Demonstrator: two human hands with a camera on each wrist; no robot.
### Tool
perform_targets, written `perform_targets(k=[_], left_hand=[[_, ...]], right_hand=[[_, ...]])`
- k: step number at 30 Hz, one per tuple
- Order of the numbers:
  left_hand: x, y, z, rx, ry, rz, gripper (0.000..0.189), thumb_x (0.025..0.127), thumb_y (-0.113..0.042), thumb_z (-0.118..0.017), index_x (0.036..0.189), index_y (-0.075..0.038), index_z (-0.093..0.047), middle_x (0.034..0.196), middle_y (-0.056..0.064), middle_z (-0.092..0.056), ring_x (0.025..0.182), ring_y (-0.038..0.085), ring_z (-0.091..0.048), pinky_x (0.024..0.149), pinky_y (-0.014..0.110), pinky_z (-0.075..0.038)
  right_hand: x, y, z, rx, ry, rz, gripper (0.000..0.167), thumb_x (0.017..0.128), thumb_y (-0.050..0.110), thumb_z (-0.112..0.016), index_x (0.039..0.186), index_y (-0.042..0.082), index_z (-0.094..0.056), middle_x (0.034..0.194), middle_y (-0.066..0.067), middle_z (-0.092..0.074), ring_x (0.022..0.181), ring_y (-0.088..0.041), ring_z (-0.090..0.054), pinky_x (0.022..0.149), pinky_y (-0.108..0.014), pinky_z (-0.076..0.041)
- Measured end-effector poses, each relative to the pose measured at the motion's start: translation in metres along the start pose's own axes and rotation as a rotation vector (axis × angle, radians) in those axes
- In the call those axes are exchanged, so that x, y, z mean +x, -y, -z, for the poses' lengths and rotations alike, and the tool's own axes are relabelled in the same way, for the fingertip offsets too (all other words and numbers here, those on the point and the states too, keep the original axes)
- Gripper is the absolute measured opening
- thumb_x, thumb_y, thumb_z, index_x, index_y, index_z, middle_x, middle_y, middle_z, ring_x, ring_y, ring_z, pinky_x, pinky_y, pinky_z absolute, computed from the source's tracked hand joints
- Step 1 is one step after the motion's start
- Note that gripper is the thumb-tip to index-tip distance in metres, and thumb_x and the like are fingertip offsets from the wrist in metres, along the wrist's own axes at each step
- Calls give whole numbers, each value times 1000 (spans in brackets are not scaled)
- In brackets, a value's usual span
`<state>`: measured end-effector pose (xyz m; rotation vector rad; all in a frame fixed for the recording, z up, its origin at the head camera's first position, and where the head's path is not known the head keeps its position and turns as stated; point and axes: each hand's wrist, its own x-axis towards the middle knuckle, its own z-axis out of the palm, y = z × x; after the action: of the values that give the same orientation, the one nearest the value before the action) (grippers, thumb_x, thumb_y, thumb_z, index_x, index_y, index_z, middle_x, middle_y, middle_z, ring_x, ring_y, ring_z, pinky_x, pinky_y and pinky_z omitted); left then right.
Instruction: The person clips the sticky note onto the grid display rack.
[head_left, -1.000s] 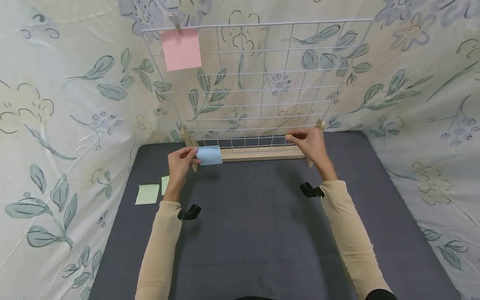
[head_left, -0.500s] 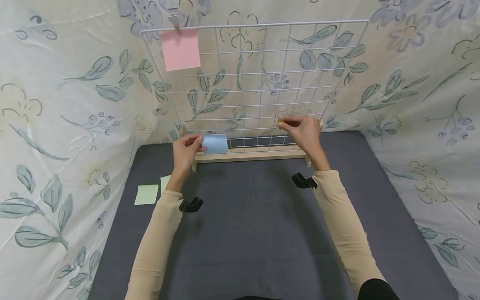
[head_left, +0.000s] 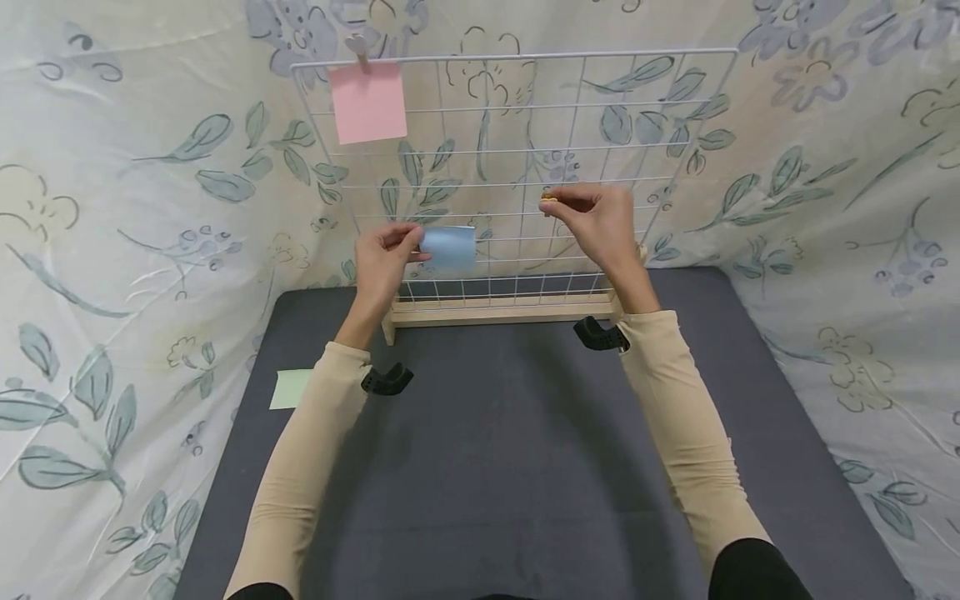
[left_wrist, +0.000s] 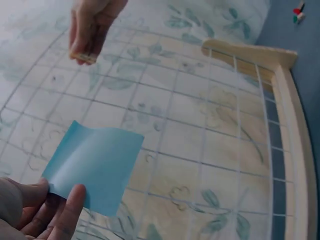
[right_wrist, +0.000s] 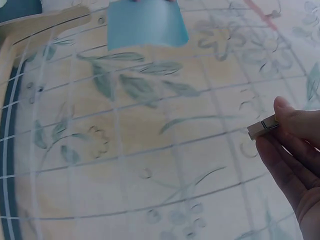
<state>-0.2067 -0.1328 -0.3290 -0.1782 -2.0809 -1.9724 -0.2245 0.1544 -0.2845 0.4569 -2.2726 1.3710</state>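
In the head view my left hand (head_left: 384, 258) pinches a blue sticky note (head_left: 448, 247) by its left edge, in front of the lower part of a white wire grid (head_left: 525, 150). The left wrist view shows the note (left_wrist: 97, 167) slightly curved between thumb and fingers. My right hand (head_left: 597, 223) pinches a small wooden clothespin (right_wrist: 263, 126) between thumb and fingertips, before the grid's right half. A pink sticky note (head_left: 369, 103) hangs at the grid's top left, under a clothespin (head_left: 360, 57).
The grid stands in a wooden base (head_left: 495, 313) on a dark cloth-covered table (head_left: 480, 450). A green note (head_left: 288, 389) lies at the left, partly behind the left sleeve. Small red and green items (left_wrist: 298, 12) lie beyond the base. Floral fabric hangs behind.
Both hands have risen in front of the grid, the left with the blue note, the right with the clothespin. The left moved rightward and the right leftward, so they are closer together.
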Motion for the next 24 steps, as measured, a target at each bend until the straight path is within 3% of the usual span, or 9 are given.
perform_targets(k=[10,17,24], left_hand=[[11,-44,-13,-74,9,-40,23,93,-8,-67,108,9,-70,102,22,-68,78,16,-72,74,30,-63],[21,-76,-20,-104,22,-154,21,92,-4,-67,105,12,-69,99,23,-69,79,19,-73,71,30,-63],[25,-106,-26,-103,18,-184,19,92,-4,-68,104,11,-70,99,20,-70,81,21,-72,71,30,-63]], right_hand=[[26,34,5,-13,6,83,16,86,14,-78,95,0,-78,92,-13,-75,76,-1,-68,78,-18,-59],[42,53,9,-10,1,107,16,86,14,-77,95,1,-78,93,-13,-74,79,-2,-68,80,-18,-59],[53,64,11,-39,-14,134,18,88,16,-74,96,0,-77,96,-13,-74,84,-7,-70,84,-19,-58]])
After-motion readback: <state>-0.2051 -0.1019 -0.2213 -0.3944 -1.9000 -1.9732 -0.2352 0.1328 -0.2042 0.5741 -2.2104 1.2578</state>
